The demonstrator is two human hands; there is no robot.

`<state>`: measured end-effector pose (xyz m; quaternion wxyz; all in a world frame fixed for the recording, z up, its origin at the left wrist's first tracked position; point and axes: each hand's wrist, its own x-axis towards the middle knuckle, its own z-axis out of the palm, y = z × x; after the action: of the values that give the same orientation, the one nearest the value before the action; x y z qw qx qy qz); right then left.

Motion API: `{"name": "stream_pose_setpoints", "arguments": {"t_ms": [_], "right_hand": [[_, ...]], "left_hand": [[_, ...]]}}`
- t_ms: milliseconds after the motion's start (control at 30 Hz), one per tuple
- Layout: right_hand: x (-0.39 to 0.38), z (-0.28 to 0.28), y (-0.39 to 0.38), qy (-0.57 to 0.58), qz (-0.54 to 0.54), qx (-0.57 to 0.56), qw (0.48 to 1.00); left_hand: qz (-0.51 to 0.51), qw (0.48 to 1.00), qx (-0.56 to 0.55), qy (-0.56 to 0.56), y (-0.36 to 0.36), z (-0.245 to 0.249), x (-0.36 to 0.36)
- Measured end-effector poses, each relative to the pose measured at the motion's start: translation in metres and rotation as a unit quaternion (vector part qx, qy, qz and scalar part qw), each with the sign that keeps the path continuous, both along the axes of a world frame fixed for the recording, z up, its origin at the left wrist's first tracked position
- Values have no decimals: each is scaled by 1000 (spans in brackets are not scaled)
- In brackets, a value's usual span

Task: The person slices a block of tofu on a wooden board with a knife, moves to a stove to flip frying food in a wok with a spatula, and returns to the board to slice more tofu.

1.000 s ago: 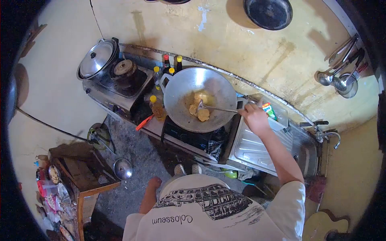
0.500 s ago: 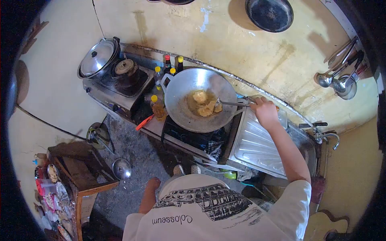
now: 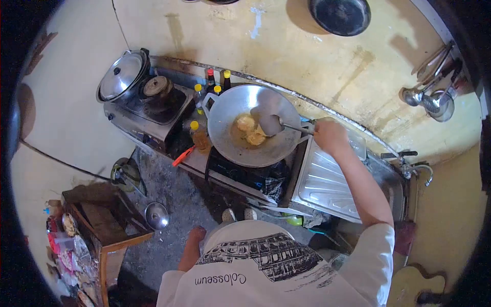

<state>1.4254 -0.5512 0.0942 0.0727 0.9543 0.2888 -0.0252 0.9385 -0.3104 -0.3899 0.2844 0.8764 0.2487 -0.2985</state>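
My right hand (image 3: 330, 136) is closed round the handle of a metal spatula (image 3: 271, 125), whose blade shows its flat face inside the big wok (image 3: 228, 146). Golden fried pieces (image 3: 245, 123) lie in oil at the wok's bottom, one of them beside the blade's lower edge. The wok sits on a black stove (image 3: 235, 172). My left hand (image 3: 197, 234) hangs low beside my body, away from the counter; its fingers are too unclear to read.
A covered pot (image 3: 121, 77) and a small kettle (image 3: 158, 88) stand on the left stove. Bottles (image 3: 199, 137) are beside the wok. A steel sink (image 3: 327, 187) lies to the right, and a wooden cabinet (image 3: 123, 240) stands lower left.
The spatula blade has lifted and turned, showing its flat face. The fried pieces have shifted closer together, and my right hand has moved slightly left.
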Motion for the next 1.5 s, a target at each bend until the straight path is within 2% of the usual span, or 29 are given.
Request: {"name": "stream_pose_setpoints", "arguments": {"t_ms": [67,133,167,233,267,333,433,567,633,667,733,833,867,967,1067,1100,1167,1267,1333,1367,1467,1500], "right_hand": [[27,-6,14,7,19,-41,999],[37,13,36,38,9,-94,995],[43,23,47,93,-14,-130,987],[55,40,66,201,-58,-201,957],[58,43,73,223,-74,-210,949],[63,48,83,264,-104,-227,932],[76,43,92,366,-226,-237,871],[78,28,89,425,-250,-239,836],[86,12,87,445,-242,-278,816],[90,7,87,454,-248,-276,810],[95,0,85,474,-262,-270,796],[87,-1,89,439,-226,-291,819],[83,-2,89,418,-192,-276,844],[66,-5,81,346,-108,-208,909],[52,-12,66,276,-54,-119,952],[56,-27,60,270,-28,-106,957],[59,-61,47,244,3,-62,968],[48,-108,23,179,25,30,983],[32,-123,11,131,48,96,985],[24,-120,8,129,45,93,986],[5,-110,-1,147,40,114,982],[5,-111,-8,168,43,141,975]], "left_hand": [[-110,991,62,-39,16,-71,-24],[-179,979,71,-74,15,-64,-12],[-212,970,74,-91,12,-58,-5],[-8,994,32,-104,3,-45,-1],[97,988,10,-117,-3,-40,-1],[163,984,-16,-70,-9,-20,3],[147,989,-20,-15,-16,-18,-2],[120,991,0,59,-23,-26,-17],[51,993,-3,108,-21,-15,-16],[2,992,-41,117,-17,-3,-16],[63,995,-28,74,-17,-10,-29],[165,984,-57,16,-15,-9,-36],[202,977,-75,-4,-14,-5,-35],[142,990,-4,-3,-15,-27,-23],[82,997,1,-2,-11,-39,-10],[94,995,-9,12,-12,-28,-3],[120,992,-27,39,-21,52,27],[40,999,-33,10,-25,54,28],[102,994,-20,-40,-31,13,12],[132,989,-14,-65,-32,-5,3],[155,987,-10,-49,-32,-15,-9],[18,999,5,-43,-25,-43,-19]]}}
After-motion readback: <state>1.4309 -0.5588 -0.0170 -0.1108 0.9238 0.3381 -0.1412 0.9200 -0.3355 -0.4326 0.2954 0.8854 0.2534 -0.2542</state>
